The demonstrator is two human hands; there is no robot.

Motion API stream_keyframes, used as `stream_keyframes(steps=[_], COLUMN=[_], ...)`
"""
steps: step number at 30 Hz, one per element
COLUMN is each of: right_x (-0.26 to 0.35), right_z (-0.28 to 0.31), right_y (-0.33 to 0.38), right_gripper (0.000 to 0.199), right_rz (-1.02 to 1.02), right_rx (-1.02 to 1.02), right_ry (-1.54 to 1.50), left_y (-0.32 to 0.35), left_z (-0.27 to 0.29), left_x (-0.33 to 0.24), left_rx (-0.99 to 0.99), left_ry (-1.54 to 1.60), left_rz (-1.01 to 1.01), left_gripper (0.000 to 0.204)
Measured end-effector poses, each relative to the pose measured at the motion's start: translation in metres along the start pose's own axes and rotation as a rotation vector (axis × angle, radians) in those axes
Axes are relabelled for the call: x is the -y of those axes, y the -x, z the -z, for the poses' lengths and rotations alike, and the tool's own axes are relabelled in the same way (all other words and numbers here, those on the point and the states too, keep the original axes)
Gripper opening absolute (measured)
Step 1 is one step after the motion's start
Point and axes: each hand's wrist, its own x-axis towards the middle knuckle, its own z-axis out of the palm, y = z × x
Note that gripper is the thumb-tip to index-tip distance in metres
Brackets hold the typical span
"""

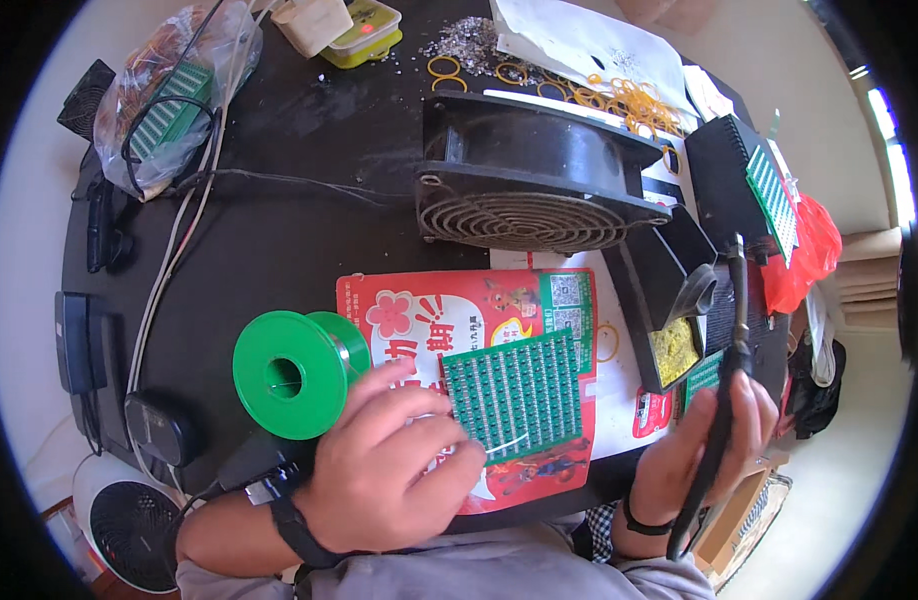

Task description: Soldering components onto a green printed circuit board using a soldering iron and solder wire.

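Note:
My left hand (389,470) is closed in a pinch on a thin solder wire (507,443), whose free end lies over the lower part of a green circuit board panel (514,390). Rows of small parts cover that panel, which rests on a red printed sheet (379,290). Just beyond the same hand, a green spool (279,372) of solder wire stands on its side. My right hand (684,465) grips the black handle of a soldering iron (724,410). The iron's metal end points up and away, beside its stand, apart from the panel.
A black fan (529,190) stands beyond the panel. The iron stand (644,290) holds yellow cleaning material (676,352). Rubber bands (629,100) and metal bits (469,45) lie at the back. Cables (194,190) run down the left, near a plastic bag (159,60) with boards.

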Motion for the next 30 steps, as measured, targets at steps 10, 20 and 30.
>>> stream_keyframes(steps=[10, 20, 30], right_x=[-0.005, 0.002, 0.005], right_z=[0.006, 0.031, 0.032], right_y=[0.007, 0.036, 0.033], right_gripper=[0.036, 0.050, 0.052], right_rz=[-0.070, 0.160, 0.197], right_rx=[0.109, 0.212, 0.212], right_ry=[-0.101, -0.404, -0.452], left_y=[-0.005, -0.022, -0.077], left_z=[0.002, 0.057, 0.157], left_x=[0.006, 0.048, 0.048], left_rx=[-0.196, -0.930, -1.090], left_ry=[0.001, 0.301, 0.702], left_rz=[0.139, 0.418, 0.374], left_gripper=[0.016, 0.005, 0.007])
